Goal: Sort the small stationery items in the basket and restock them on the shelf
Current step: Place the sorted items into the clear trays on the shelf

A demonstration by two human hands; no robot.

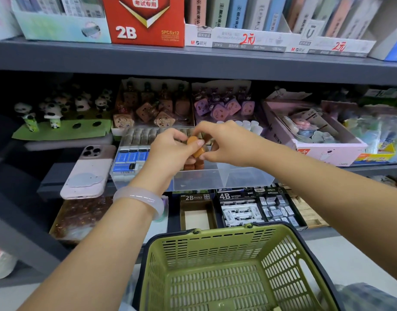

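Both hands met over the middle shelf. The left hand (170, 145) had its fingers curled and its thumb pressed on top of a small orange-brown eraser (196, 145). The right hand (224, 140) pinched the same eraser from the other side, thumb under it and fingers bent over the top. I couldn't tell whether it was one piece or two stacked. A pale bangle (138, 199) sat on the left wrist.

Just below the hands stood a clear tray (224, 176) with dividers. More brown erasers (193, 164) were stacked in its middle section, right under the held one. Blue-labelled boxes (130, 159) filled the section to the left, and the section to the right looked bare. A pink phone (90, 171) lay face down beside the tray, on the left.

Behind the tray sat boxes of brown (152, 108) and purple (222, 104) toy-like pieces, panda figures (52, 111) off to the left, and a pink carton (316, 131) to the right. The shelf above held a red 2B box (146, 21).

Nearest me, low down, the green basket (226, 265) stood under the arms. I could see no items on its slatted floor.
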